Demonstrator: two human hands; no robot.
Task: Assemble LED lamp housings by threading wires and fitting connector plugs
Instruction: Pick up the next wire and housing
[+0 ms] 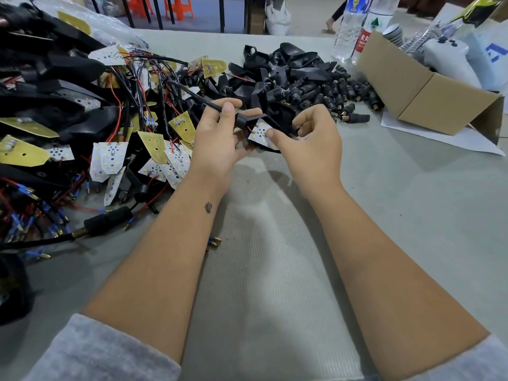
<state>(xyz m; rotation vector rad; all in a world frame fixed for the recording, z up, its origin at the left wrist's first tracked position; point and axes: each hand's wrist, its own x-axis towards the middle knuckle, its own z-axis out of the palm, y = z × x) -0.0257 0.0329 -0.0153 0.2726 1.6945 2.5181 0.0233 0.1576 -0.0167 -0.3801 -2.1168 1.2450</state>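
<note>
The black plastic lamp housing point(275, 119) sits between both hands above the desk point(275, 243): left hand point(220, 136) grips its cabled end, right hand point(310, 136) pinches the white LED board point(259, 133) just leftward.

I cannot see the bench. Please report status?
Left hand grips black cable. Right hand presses LED board into black housing. Nothing in the way.
</note>
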